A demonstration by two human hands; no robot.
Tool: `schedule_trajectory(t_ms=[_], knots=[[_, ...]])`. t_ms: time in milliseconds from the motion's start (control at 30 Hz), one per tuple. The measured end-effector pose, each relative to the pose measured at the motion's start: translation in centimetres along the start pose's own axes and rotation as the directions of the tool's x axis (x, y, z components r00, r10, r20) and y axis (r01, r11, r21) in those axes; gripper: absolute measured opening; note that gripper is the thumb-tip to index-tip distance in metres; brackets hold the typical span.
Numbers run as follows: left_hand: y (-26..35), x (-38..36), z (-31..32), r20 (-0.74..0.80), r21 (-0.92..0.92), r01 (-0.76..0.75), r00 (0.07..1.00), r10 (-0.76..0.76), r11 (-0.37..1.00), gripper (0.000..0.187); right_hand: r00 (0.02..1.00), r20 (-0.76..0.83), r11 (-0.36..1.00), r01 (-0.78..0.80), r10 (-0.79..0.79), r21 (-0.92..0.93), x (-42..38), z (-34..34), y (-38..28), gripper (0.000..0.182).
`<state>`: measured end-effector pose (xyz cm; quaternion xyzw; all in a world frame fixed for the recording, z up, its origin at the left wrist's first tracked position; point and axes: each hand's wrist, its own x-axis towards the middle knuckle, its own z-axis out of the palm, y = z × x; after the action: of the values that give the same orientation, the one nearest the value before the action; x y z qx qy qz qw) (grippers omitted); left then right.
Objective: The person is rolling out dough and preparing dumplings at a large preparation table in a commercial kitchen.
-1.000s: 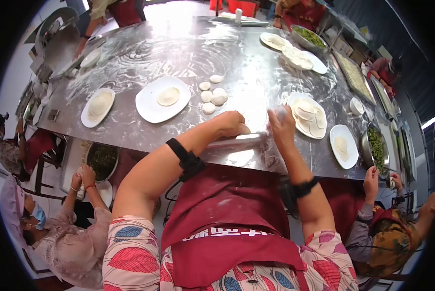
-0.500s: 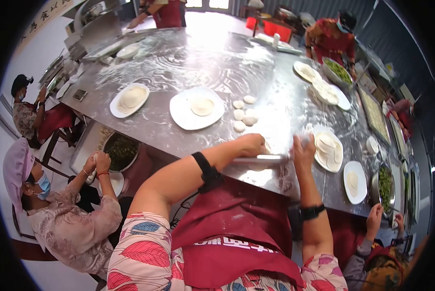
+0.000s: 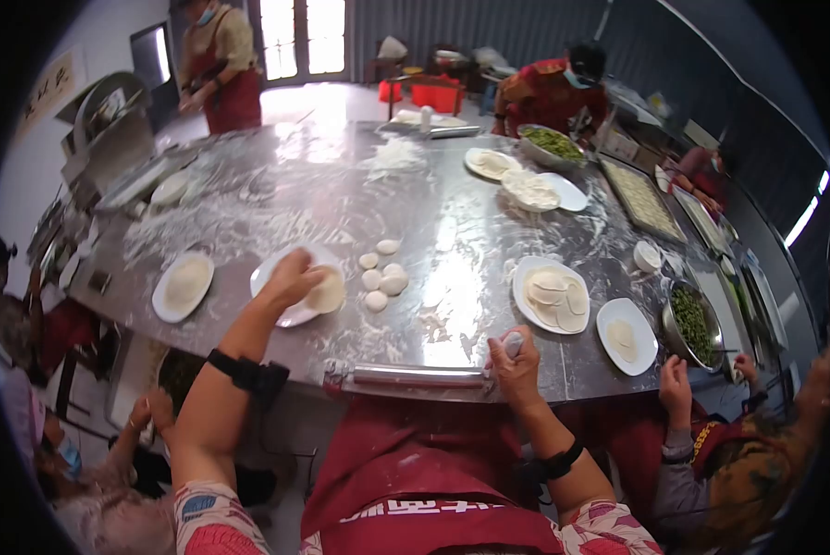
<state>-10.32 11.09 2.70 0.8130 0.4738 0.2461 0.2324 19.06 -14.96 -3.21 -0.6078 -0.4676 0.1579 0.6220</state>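
My left hand (image 3: 295,279) is over a white plate (image 3: 265,270) left of centre, its fingers at the edge of a thin round dough wrapper (image 3: 326,292). The fingers look closed on that edge; part of the plate is hidden beneath the hand. My right hand (image 3: 515,359) is wrapped round the handle of a rolling pin (image 3: 419,376), which lies along the table's near edge. Several small dough balls (image 3: 376,301) sit on the floured steel table (image 3: 415,324) between my hands. To the right, a white plate (image 3: 526,310) bears overlapping wrappers (image 3: 558,298).
Other plates with wrappers stand at left (image 3: 184,287) and right (image 3: 627,337). Bowls of green filling (image 3: 690,319) and flour (image 3: 530,191) are on the right side. Co-workers stand beyond the table and sit close on both sides; one person's hand (image 3: 676,379) is near the right bowl.
My left hand has gone from beside the rolling pin to the plate on the left. The right hand still holds the pin, now lower and nearer the table edge. The view has shifted.
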Motion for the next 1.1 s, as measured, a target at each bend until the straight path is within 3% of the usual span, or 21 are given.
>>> schedule_trajectory(t_ms=[33,100,167,233,300,367,467,767,900,967,1000,1100], knots=[[-0.5,0.0,-0.5,-0.165,0.161,-0.006,0.986,0.032,0.987,0.03,1.0,-0.009,1.0,-0.003,0.003,0.008,-0.1,0.0,-0.2,0.019],[-2.1,1.5,0.8,-0.185,0.237,-0.027,0.98,0.072,0.971,0.038,1.0,-0.014,1.0,-0.009,0.01,0.027,-0.1,0.1,-0.8,0.019],[-0.1,1.1,3.8,0.01,0.131,-0.106,0.994,0.106,0.986,0.041,1.0,-0.015,1.0,-0.003,0.003,0.009,-0.2,0.1,-0.6,0.02],[2.4,0.2,7.5,0.169,0.07,-0.302,0.943,0.287,0.951,0.034,1.0,-0.004,1.0,-0.008,0.008,-0.021,0.1,0.1,-1.0,0.021],[5.2,-0.8,10.6,0.34,0.157,-0.303,0.91,0.236,0.94,0.029,0.999,0.002,0.999,-0.033,0.033,-0.008,0.1,0.1,-0.7,0.021],[7.8,-2.1,10.8,0.348,0.4,-0.343,0.915,0.205,0.85,0.028,0.999,0.01,0.999,-0.032,0.032,0.0,0.2,0.0,-0.8,0.022],[7.6,-2.2,10.7,0.372,0.45,-0.423,0.89,0.265,0.787,0.02,0.999,0.004,0.999,-0.035,0.035,0.012,0.2,0.0,-0.8,0.022],[4.8,-1.2,10.9,0.189,0.452,-0.299,0.953,0.237,0.84,0.016,1.0,0.001,1.0,-0.014,0.014,-0.004,0.2,0.0,-1.1,0.021],[5.0,-0.7,10.1,0.356,0.411,-0.238,0.93,0.085,0.88,0.028,1.0,-0.028,1.0,0.012,-0.011,0.016,0.0,0.4,-0.3,0.021],[4.3,-0.3,9.7,0.396,0.428,-0.222,0.917,0.039,0.876,0.038,0.996,0.001,0.995,-0.086,0.086,0.044,0.2,0.4,-1.5,0.021],[4.8,-0.5,9.3,0.405,0.443,-0.231,0.914,0.037,0.866,0.044,0.999,-0.025,0.999,-0.022,0.023,0.047,0.4,0.6,-1.0,0.02],[4.8,-1.9,9.4,0.271,0.395,-0.199,0.958,0.093,0.897,0.051,0.999,-0.032,0.998,0.009,-0.007,0.059,0.6,0.5,0.7,0.019]])
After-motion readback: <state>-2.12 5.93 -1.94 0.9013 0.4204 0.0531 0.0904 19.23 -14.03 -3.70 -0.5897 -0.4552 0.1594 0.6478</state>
